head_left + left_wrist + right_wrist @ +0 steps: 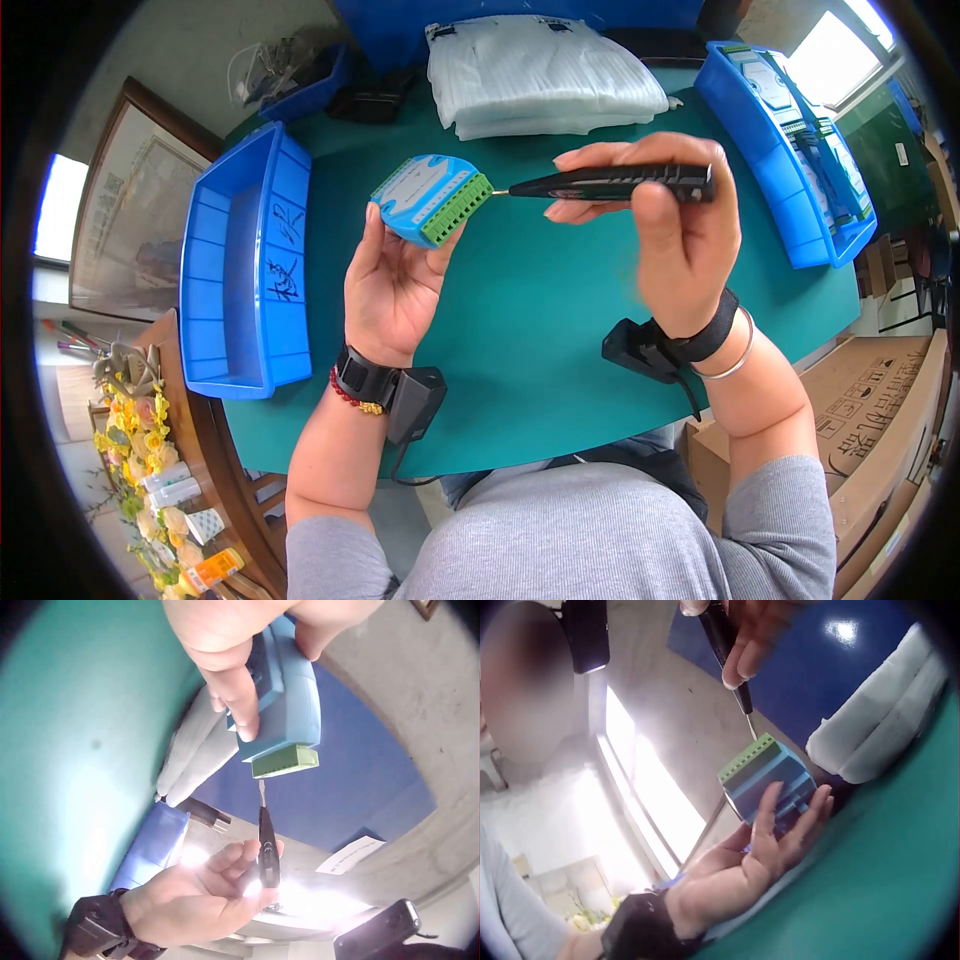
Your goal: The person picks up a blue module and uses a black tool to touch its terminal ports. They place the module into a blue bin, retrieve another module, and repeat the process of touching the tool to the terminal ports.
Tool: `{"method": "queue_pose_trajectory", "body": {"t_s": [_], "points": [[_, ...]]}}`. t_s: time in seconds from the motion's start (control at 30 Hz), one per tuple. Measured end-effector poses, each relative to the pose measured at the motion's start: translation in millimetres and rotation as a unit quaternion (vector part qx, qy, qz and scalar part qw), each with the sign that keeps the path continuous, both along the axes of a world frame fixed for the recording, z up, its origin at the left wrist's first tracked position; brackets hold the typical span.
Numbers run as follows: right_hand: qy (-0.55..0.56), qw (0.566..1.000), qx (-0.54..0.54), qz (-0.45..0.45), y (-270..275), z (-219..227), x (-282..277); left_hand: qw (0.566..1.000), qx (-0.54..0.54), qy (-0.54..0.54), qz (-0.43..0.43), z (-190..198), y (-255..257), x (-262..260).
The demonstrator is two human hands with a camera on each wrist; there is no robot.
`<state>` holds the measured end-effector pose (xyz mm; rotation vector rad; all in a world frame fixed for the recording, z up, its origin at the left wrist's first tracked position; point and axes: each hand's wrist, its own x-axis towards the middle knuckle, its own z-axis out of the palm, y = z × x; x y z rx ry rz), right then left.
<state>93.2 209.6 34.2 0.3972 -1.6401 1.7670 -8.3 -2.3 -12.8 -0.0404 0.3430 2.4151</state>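
Note:
My left hand (395, 300) holds a blue module (425, 192) with green screw terminal blocks (462, 212) along its edges, raised over the table. In the right wrist view its fingers wrap the blue casing (769, 787). My right hand (680, 225) grips a black electric screwdriver (610, 183), held level and pointing left. The screwdriver's thin metal bit (262, 793) is right at the end of the green terminal block (285, 760) in the left wrist view. Part of the module's underside is hidden by the left palm.
A blue bin (225, 270) stands at the left. Another blue bin (780, 190) at the back right holds several similar modules (765, 85). White packing bags (540, 75) lie at the back of the green table (530, 370). A cardboard box (870, 410) is at the right.

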Motion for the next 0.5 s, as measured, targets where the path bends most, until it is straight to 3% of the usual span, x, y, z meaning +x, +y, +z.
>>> {"method": "queue_pose_trajectory", "body": {"t_s": [0.43, 0.5], "points": [[-0.012, 0.997, -0.070, 0.041, 2.2, -4.6, -7.8, 1.000, 0.012, 0.016, -0.022, 0.1, -0.4, 0.3], [-0.002, 0.999, -0.038, 0.026, 0.3, -3.8, -5.4, 1.000, 0.011, 0.018, -0.022, -0.1, -0.5, 0.2]]}}
